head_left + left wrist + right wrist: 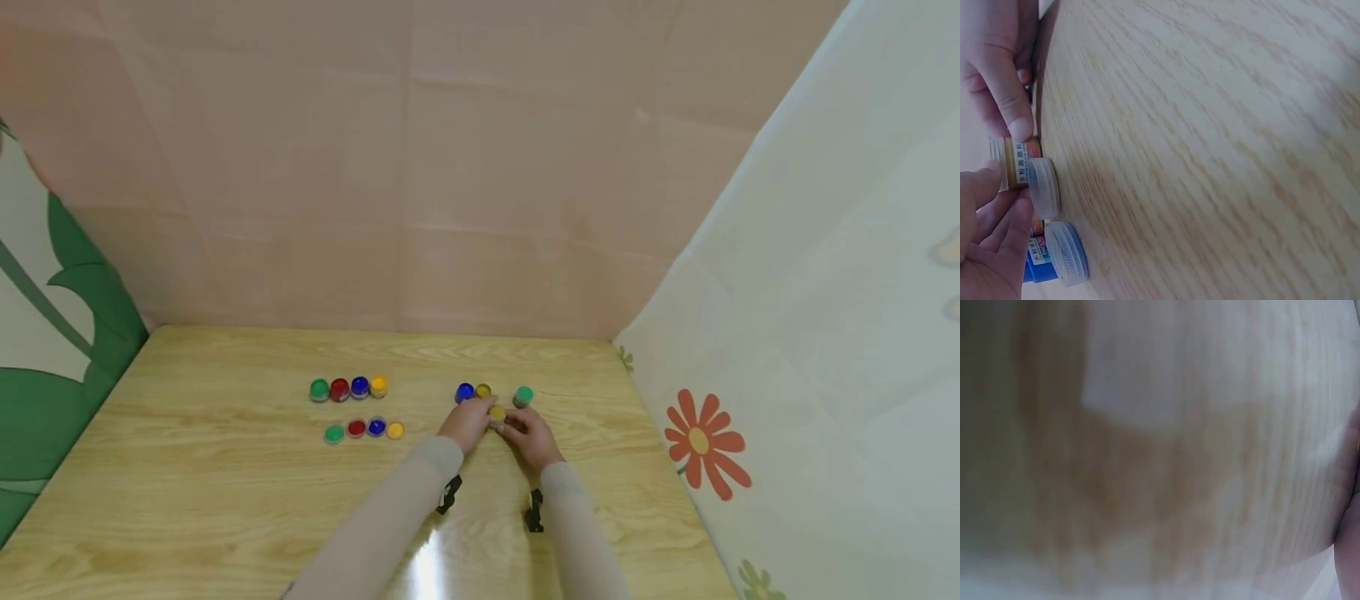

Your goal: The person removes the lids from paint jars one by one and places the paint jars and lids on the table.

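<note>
A small ochre paint jar (497, 412) with a clear lid is between my two hands, its label visible in the left wrist view. My left hand (468, 423) grips it, thumb by the lid. From the other side, my right hand (534, 437) pinches the jar body. Just behind the left hand stand a blue paint jar (465, 392) and a second ochre jar (483, 390). Beyond the right hand is a green jar (523, 396). Two clear lids lie close by, one lid (1045, 187) near the held jar, another lid (1067, 253) before the blue one.
On the left, green (319, 389), red (340, 389), blue (360, 387) and yellow (378, 385) jars stand in a row. Matching lids (356, 427) lie before them on the wooden table (225, 467). Hanging cloth borders the table's back and sides. The right wrist view is blurred.
</note>
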`<control>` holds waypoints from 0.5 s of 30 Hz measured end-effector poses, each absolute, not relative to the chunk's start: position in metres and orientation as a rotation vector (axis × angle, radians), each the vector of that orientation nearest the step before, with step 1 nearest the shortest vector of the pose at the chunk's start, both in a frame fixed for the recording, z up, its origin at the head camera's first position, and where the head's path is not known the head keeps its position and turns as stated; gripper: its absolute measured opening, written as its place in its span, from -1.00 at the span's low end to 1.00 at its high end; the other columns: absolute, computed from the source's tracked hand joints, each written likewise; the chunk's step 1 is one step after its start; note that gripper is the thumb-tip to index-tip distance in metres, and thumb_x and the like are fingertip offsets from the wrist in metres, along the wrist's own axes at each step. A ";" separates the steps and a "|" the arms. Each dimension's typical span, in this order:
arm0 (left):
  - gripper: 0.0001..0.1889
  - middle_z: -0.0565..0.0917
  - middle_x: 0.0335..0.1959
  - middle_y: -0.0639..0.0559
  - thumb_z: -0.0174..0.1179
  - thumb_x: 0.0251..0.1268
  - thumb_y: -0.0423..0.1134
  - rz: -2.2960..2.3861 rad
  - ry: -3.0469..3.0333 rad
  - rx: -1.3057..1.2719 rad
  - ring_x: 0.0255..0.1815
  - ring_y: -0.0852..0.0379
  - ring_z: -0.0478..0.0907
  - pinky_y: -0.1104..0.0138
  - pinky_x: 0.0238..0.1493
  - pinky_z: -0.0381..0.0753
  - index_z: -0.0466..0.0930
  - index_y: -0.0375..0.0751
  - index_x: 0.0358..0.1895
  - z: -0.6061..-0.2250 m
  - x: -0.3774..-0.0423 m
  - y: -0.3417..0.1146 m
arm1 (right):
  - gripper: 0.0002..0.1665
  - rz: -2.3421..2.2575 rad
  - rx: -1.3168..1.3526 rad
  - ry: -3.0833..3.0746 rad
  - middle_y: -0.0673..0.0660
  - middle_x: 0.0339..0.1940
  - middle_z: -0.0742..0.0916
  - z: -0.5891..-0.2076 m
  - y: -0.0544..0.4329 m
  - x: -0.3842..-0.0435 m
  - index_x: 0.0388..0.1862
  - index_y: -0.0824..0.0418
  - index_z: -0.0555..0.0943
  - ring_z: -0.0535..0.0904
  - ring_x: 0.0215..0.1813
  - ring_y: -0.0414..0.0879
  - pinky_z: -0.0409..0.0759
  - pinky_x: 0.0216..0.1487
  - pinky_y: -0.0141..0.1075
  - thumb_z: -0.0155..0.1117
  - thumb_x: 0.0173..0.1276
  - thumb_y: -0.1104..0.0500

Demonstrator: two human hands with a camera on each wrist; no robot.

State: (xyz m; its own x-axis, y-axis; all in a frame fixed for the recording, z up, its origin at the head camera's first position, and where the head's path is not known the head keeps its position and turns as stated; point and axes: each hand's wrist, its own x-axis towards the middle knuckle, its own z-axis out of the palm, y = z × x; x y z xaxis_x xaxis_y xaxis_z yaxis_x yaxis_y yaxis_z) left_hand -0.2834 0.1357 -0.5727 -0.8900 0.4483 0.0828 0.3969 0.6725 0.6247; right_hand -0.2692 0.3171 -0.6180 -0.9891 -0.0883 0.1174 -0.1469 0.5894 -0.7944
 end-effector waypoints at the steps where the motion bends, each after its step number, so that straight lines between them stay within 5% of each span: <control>1: -0.68 0.72 0.07 -0.10 0.18 0.50 -0.33 1.006 2.805 0.722 0.10 -0.04 0.65 0.16 0.12 0.64 0.59 -0.24 0.24 -0.574 -0.284 0.136 | -0.77 1.370 0.211 -2.746 0.09 -0.15 0.67 -0.618 0.318 -0.269 -0.03 0.23 0.76 0.58 -0.05 -0.03 0.58 0.07 -0.11 0.45 0.33 0.25; 5: -0.71 0.72 0.07 -0.07 0.19 0.50 -0.29 0.989 2.798 0.705 0.12 -0.02 0.64 0.18 0.15 0.62 0.63 -0.21 0.20 -0.575 -0.284 0.139 | -0.78 1.368 0.205 -2.747 0.08 -0.16 0.66 -0.620 0.320 -0.270 -0.05 0.22 0.76 0.58 -0.06 -0.05 0.57 0.06 -0.12 0.45 0.33 0.25; 10: -0.82 0.73 -0.15 -0.02 0.27 0.45 -0.20 1.030 2.811 0.617 -0.08 0.06 0.67 0.24 -0.04 0.65 0.64 -0.19 -0.01 -0.578 -0.284 0.142 | -0.78 1.377 0.192 -2.750 0.09 -0.14 0.67 -0.622 0.320 -0.270 -0.04 0.21 0.76 0.59 -0.05 -0.05 0.57 0.07 -0.13 0.46 0.33 0.24; 15: -0.67 0.73 -0.13 -0.03 0.31 0.42 -0.16 1.034 2.835 0.575 -0.09 0.07 0.67 0.25 -0.03 0.66 0.61 -0.25 0.12 -0.580 -0.285 0.143 | -0.77 1.382 0.174 -2.751 0.10 -0.13 0.68 -0.621 0.319 -0.272 -0.04 0.20 0.76 0.59 -0.06 -0.06 0.56 0.07 -0.14 0.46 0.34 0.21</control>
State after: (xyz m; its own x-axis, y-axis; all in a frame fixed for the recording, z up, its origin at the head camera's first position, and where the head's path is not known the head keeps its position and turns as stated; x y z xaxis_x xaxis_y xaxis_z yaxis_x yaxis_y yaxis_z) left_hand -0.2846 0.1430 -0.5796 -0.9275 0.3686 0.0618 0.3219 0.7038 0.6332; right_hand -0.2716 0.3191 -0.6214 -0.9919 -0.0749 0.1021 -0.1267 0.5922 -0.7958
